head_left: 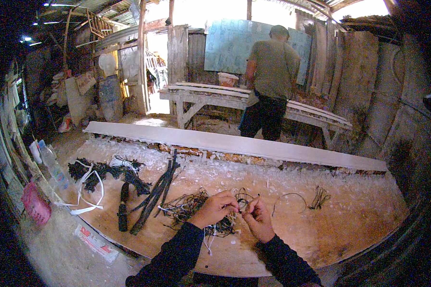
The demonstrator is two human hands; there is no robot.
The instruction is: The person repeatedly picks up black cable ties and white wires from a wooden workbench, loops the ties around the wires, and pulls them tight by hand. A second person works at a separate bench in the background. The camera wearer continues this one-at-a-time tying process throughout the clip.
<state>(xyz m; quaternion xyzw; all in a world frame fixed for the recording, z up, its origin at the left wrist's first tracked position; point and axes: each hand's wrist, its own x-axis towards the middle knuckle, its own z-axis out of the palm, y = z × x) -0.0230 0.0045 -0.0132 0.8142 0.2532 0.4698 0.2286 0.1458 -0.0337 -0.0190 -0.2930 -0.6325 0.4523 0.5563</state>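
Note:
My left hand and my right hand meet over a tangle of thin dark wires on a wooden board. Both pinch a strand of that wire between their fingertips. White threads trail below my left hand. A loose wire loop and a small dark wire bundle lie to the right of my right hand.
Dark sticks, a black-handled tool, black cord bundles and a white strap lie at left. A long white moulded slab runs along the board's far side. A person stands at a bench behind. Plastic bottles stand far left.

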